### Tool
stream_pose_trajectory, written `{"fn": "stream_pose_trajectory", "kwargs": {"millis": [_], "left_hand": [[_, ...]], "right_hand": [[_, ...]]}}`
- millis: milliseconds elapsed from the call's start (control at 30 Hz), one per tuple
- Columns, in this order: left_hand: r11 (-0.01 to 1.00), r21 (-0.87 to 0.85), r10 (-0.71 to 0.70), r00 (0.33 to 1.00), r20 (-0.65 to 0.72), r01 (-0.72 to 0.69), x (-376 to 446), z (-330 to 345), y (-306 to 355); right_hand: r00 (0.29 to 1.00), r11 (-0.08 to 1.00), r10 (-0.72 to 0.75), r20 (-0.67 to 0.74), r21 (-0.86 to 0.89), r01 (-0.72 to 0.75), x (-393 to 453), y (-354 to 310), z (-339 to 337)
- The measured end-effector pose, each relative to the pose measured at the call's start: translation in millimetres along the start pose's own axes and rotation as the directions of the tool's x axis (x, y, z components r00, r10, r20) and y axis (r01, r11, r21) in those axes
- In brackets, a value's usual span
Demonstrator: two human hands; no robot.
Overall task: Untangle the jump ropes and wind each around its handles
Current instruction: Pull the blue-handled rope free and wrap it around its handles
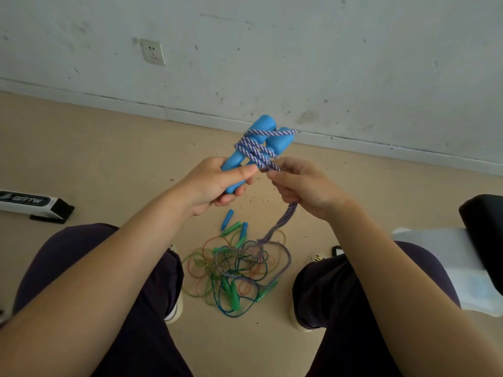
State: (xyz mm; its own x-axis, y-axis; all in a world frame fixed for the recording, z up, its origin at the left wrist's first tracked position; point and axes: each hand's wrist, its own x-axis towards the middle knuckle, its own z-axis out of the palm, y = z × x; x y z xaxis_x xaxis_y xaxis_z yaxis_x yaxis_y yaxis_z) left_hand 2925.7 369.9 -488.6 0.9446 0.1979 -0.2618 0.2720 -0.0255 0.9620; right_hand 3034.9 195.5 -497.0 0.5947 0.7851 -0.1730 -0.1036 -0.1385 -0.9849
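Braided rope (257, 148) wound around blue handles (261, 142)
The handles are gripped by the left hand (217, 183); the rope is pinched by the right hand (304, 186).

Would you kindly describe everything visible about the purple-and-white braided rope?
The purple-and-white braided rope looks like woven cord. Several crossing turns wrap the two blue handles gripped by the left hand. The right hand pinches it; below, doubled strands hang to the floor, looping slack over the tangled thin ropes.
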Motion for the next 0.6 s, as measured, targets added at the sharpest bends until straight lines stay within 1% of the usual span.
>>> {"fn": "stream_pose_trajectory", "kwargs": {"millis": [100, 233, 400, 467, 600], "left_hand": [[0.998, -0.063, 0.005, 0.999, -0.036, -0.007, 1.2, 2.3, 1.3], [0.998, -0.061, 0.019, 0.995, -0.096, -0.025, 0.5, 4.4, 2.7], [0.995, -0.083, 0.024, 0.948, -0.319, -0.053, 3.9, 6.4, 3.3], [0.998, -0.054, 0.024, 0.941, -0.338, -0.045, 5.0, 6.7, 3.1], [1.000, 0.007, 0.006, 0.949, -0.316, -0.004, 7.3, 3.0, 0.3]], "right_hand": [[0.998, 0.993, 0.007, -0.059, -0.118, -0.014, 0.5, -1.7, -0.1], [0.992, 0.977, -0.002, -0.125, -0.213, -0.024, 2.8, -2.1, 0.4], [0.987, 0.968, -0.044, -0.155, -0.251, 0.004, 2.1, -4.0, 8.3], [0.983, 0.970, -0.050, -0.177, -0.243, 0.005, 2.0, -5.9, 5.5], [0.975, 0.973, -0.046, -0.217, -0.233, -0.005, -2.9, -7.5, -5.9]]}}
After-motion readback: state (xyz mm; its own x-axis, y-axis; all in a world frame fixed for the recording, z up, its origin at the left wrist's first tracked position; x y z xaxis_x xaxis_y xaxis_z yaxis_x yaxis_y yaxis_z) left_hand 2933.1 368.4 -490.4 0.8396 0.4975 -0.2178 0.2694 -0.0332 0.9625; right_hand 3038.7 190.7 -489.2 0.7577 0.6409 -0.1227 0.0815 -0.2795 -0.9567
